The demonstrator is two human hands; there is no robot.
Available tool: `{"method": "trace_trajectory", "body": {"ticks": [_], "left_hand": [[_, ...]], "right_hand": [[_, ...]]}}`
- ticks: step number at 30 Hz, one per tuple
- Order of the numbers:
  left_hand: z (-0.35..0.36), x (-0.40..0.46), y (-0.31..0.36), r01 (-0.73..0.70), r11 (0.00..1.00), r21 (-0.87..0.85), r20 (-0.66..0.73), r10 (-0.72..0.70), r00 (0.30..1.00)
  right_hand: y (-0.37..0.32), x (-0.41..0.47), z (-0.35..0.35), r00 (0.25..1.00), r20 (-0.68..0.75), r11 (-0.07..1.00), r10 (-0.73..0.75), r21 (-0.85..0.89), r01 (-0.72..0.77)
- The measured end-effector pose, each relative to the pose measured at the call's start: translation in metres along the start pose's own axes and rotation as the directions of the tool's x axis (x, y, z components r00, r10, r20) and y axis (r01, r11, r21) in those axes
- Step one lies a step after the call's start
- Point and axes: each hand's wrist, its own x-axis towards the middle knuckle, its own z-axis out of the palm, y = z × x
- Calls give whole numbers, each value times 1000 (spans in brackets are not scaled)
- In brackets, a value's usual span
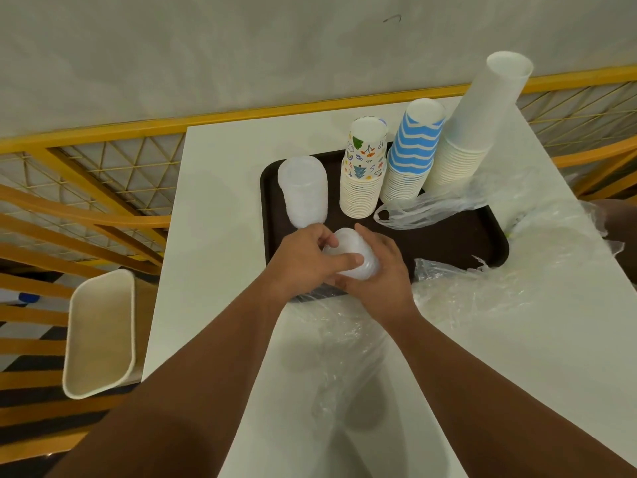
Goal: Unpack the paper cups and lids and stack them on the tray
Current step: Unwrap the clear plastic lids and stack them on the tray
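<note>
A dark brown tray (448, 236) lies on the white table. At its back stand three upside-down stacks of paper cups: a patterned stack (363, 167), a blue-striped stack (412, 153) and a tall plain white stack (479, 119). A stack of translucent lids (303, 191) stands at the tray's left. My left hand (303, 260) and my right hand (379, 270) both grip a second small stack of clear lids (351, 253) over the tray's front edge.
Crumpled clear plastic wrapping (482, 291) lies on the table to the right and in front of me, and a thin plastic bag (431, 208) lies across the tray. A cream bin (100, 332) stands on the floor at the left. Yellow railings run behind the table (213, 236).
</note>
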Motion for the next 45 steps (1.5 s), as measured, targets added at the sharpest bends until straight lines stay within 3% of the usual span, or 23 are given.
{"method": "trace_trajectory", "body": {"ticks": [11, 14, 20, 25, 33, 45], "left_hand": [[-4, 3, -5, 15, 992, -129, -12, -16, 1000], [-9, 0, -1, -8, 990, -138, -79, -3, 997], [-36, -10, 19, -121, 993, 0, -269, 117, 956], [-72, 8, 37, -239, 958, 159, -384, 283, 879], [-86, 63, 37, -179, 906, 384, -224, 280, 934], [-78, 78, 26, -206, 863, 461, -141, 300, 943]], "right_hand": [[-3, 1, -4, 1000, 25, 1000, 3, -4, -3], [-3, -1, -7, 1000, 10, 998, -1, 61, 0], [-2, -3, -8, 1000, 3, 997, 20, 69, -20], [-3, -1, -9, 1000, -2, 998, 30, 54, -29], [1, -4, -10, 1000, -14, 999, 28, 43, -27], [-1, -2, -11, 1000, 1, 1000, 23, 8, -23]]}}
